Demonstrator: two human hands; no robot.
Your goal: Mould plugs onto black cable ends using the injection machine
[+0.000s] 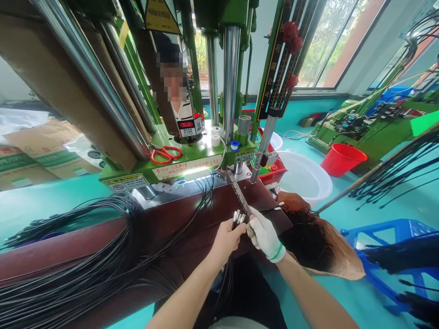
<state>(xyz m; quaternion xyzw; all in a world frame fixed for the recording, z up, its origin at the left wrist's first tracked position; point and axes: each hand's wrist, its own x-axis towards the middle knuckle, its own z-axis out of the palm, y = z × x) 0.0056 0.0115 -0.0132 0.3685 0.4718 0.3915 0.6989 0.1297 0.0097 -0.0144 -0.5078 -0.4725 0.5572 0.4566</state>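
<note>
My bare left hand [227,237] is closed around a small bunch of black cables whose silver metal plug ends [238,217] stick up between thumb and fingers. My right hand [264,234], in a white glove with a green cuff, is closed on the near end of a long narrow metal mould bar [239,195] that runs back toward the green press [192,160]. Both hands meet over the dark red bench top [192,214]. More black cables [204,192] run from the press base down over the bench.
A thick bundle of black cables [85,256] drapes over the bench at left. Red scissors [166,154] lie on the press table. A person [178,98] stands behind the machine. White basin [305,176], red bucket [342,159], brown sack [322,242] and blue stool [394,237] are at right.
</note>
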